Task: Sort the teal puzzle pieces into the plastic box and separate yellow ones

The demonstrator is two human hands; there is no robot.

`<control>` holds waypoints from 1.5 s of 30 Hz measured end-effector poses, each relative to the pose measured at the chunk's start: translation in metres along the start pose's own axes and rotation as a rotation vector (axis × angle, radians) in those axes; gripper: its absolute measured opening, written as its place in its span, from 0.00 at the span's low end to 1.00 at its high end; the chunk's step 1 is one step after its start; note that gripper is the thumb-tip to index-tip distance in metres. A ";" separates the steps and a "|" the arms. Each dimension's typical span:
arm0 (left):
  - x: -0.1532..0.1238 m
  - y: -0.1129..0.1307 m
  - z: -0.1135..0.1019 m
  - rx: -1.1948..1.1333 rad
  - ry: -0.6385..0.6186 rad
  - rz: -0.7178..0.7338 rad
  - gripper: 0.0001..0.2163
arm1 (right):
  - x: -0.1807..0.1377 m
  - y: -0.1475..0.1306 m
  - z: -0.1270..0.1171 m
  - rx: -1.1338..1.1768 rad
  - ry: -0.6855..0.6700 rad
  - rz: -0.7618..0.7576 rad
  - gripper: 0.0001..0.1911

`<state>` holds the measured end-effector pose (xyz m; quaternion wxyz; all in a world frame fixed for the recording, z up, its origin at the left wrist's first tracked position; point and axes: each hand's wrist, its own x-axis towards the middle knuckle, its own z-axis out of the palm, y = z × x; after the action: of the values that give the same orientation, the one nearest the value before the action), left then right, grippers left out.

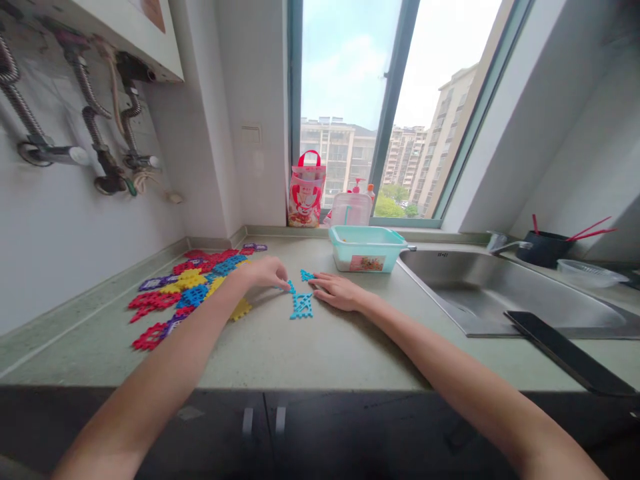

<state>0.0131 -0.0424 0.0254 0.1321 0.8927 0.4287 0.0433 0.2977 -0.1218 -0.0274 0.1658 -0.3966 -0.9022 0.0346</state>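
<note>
Both my hands rest on a pale green countertop (280,353). My left hand (265,272) lies palm down, its fingertips touching a small blue interlocking tile (291,287). My right hand (337,291) lies flat, fingers pointing left, between another blue tile (307,275) and a larger blue tile piece (302,306) just in front. A spread of red, yellow, blue and purple tiles (187,287) lies to the left of my left hand. Whether either hand pinches a tile is unclear.
A teal plastic box (367,248) stands behind my right hand. A steel sink (495,293) is at the right, with a dark board (565,350) across its front corner. A red bag (306,190) and bottles stand on the window sill. Pipes hang on the left wall.
</note>
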 end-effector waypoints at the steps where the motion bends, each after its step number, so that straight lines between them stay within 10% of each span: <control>1: 0.001 0.001 0.001 -0.001 0.008 0.005 0.18 | 0.000 0.000 -0.003 -0.013 0.023 -0.004 0.21; 12: -0.010 0.010 -0.014 -0.264 -0.107 0.034 0.23 | -0.011 0.021 -0.015 -0.042 0.241 0.146 0.01; 17: -0.009 0.038 0.000 -0.495 -0.231 -0.015 0.30 | -0.015 0.019 -0.020 0.267 0.340 0.136 0.09; 26: -0.006 0.043 0.016 -0.351 -0.188 -0.024 0.27 | -0.015 -0.033 -0.012 0.541 0.009 -0.058 0.15; 34: -0.002 0.032 0.017 -0.280 -0.099 -0.034 0.24 | -0.011 -0.041 -0.008 0.312 0.092 -0.229 0.11; 45: -0.001 0.031 0.016 -0.110 -0.075 -0.056 0.21 | -0.013 -0.006 -0.013 0.197 0.090 -0.012 0.13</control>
<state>0.0387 -0.0646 0.0187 0.1982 0.8727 0.4453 0.0294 0.3058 -0.1368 -0.0175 0.2444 -0.3742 -0.8885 0.1042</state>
